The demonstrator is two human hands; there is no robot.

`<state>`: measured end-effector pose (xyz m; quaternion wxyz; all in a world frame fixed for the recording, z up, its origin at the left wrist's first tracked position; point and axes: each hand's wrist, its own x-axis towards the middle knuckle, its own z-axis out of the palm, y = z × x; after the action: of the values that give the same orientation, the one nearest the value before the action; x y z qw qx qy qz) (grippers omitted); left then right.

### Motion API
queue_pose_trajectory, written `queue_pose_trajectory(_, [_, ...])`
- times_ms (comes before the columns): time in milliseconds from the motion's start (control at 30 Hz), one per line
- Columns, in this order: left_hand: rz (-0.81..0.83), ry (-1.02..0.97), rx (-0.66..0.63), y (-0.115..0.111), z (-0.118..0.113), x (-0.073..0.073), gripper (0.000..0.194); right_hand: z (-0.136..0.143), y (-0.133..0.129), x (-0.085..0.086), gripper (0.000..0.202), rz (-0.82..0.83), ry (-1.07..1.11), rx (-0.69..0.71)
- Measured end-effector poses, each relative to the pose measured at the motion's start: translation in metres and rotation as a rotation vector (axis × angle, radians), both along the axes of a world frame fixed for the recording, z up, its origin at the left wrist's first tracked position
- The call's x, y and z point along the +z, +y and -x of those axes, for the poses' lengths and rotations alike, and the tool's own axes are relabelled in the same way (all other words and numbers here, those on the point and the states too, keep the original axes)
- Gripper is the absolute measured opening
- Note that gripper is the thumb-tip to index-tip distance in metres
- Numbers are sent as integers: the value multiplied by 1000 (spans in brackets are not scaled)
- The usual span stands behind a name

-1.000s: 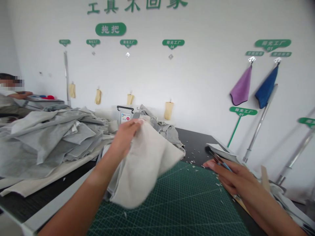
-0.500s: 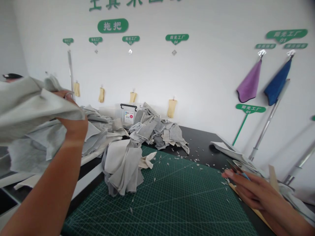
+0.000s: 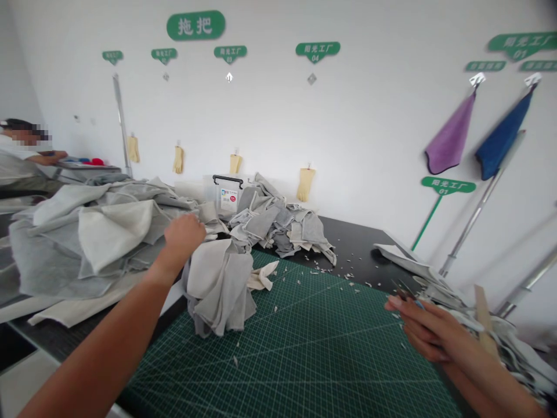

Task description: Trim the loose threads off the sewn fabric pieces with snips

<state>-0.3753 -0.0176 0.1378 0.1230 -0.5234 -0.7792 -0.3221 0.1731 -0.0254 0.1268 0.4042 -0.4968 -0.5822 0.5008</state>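
My left hand (image 3: 185, 235) is closed, with its knuckles up, above the near edge of a large pile of grey cloths (image 3: 117, 226); whatever its fingers hold is hidden. Just to its right and nearer, a bunched stack of grey cloths (image 3: 220, 284) stands on the green cutting mat (image 3: 322, 348), a small twisted cream cloth (image 3: 263, 276) beside it. At the right, my right hand (image 3: 424, 325) is wrapped round small scissors (image 3: 408, 292), whose blades point up and left over the mat's edge.
Behind the mat lie another heap of grey cloths (image 3: 278, 223) and a clear box (image 3: 227, 197) with a black handle. Scraps dot the black table (image 3: 354, 238). More cloths and a wooden strip (image 3: 485, 319) are at right. A person (image 3: 21, 157) sits far left.
My left hand has moved right and away from the raised cloth, which now lies on the left pile. My right hand still holds the scissors. The camera view has shifted slightly.
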Motion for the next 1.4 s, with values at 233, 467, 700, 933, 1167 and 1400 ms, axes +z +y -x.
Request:
queue_pose_trajectory(233, [419,82,-159,-7,-102,-24,62,11,1,-15,45,70,41,81])
queue_pose_trajectory(467, [534,179,-161,-2,-124,-42,31,13,1,-33,41,123,124,114])
queue_pose_trajectory(700, [532,186,-130,2,-119,-47,39,8,6,-47,41,198,191,182])
queue_pose_trajectory(933, [281,74,-138,2,-134,-23,34,29,-19,-30,36,138,157,69])
queue_pose_trajectory(1167, [160,-910,-916,-17,-211,-6,47,41,-18,-34,33,174,313,57])
queue_pose_trajectory(1400, [594,-1382,-1261,-26,-274,-77,45,49,-23,-72,50,286,457,138])
